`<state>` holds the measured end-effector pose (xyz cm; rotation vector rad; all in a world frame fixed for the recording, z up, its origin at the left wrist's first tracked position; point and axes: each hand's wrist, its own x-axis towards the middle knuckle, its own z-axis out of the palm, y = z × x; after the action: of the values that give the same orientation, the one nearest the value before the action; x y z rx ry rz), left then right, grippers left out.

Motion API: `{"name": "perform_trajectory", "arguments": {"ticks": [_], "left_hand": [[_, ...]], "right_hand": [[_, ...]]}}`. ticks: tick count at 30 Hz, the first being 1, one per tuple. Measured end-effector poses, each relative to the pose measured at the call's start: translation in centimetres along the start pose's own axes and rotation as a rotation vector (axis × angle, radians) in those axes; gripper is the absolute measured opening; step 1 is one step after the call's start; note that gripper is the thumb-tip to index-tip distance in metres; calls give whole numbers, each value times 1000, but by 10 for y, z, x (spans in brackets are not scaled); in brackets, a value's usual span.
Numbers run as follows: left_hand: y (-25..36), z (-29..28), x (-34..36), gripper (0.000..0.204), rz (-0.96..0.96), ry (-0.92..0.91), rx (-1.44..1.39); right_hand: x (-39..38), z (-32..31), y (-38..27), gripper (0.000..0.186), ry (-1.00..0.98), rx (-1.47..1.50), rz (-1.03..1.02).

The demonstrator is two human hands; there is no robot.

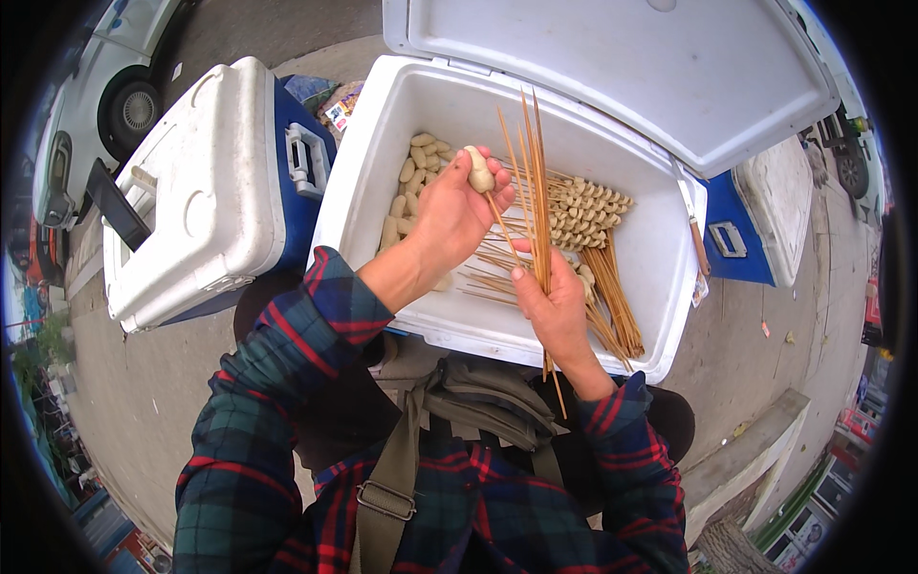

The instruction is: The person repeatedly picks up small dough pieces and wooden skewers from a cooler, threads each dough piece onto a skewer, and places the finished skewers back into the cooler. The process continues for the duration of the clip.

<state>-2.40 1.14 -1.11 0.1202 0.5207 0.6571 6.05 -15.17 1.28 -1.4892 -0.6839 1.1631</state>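
Observation:
My left hand (449, 215) grips a pale, oblong food piece (479, 170) with a wooden skewer into its lower end. Lower and to the right, my right hand (548, 304) is closed around a bundle of long skewers (535, 177). Both hands are over an open white cooler (392, 110). Loose pale pieces (418, 156) lie along its left side. Rows of skewered pieces (593, 206) rest on the right, with plain skewers (622, 306) below them. A brown-handled utensil (699, 241) stands at the right rim.
Blue-and-white coolers stand at left (182, 201) and right (776, 225). The open lid (612, 62) rises at the back. Parked vehicles (115, 96) are beyond. A shoulder bag (483, 402) hangs across my lap, and a concrete ledge (751, 440) is at lower right.

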Motion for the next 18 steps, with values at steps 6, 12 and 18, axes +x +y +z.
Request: {"name": "perform_trajectory", "arguments": {"ticks": [6, 12, 18], "left_hand": [[-8, -2, -6, 28, -6, -77, 67], [-17, 1, -14, 28, -30, -133, 150], [-29, 3, -28, 32, -102, -183, 190]], "right_hand": [[5, 1, -1, 28, 18, -36, -33], [10, -3, -8, 28, 23, -137, -86], [20, 5, -10, 24, 119, -187, -197]]}}
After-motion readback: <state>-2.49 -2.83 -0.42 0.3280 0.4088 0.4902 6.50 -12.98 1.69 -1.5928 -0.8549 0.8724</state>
